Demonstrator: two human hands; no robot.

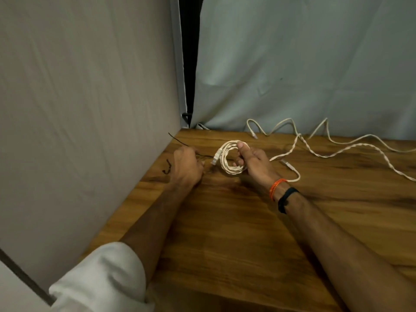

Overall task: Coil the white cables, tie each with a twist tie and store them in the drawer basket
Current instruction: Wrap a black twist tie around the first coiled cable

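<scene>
The right hand grips the coiled cable; the left hand pinches a dark twist tie. Tying is in hand; next the tie must wrap the coil.

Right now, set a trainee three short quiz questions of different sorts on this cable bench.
1. True or false: the right hand holds the coiled white cable.
2. What does the left hand pinch? A) black twist tie B) scissors C) tape
3. Fill in: loose white cables lie uncoiled on the wooden ____.

Key: 1 true; 2 A; 3 table.
</scene>
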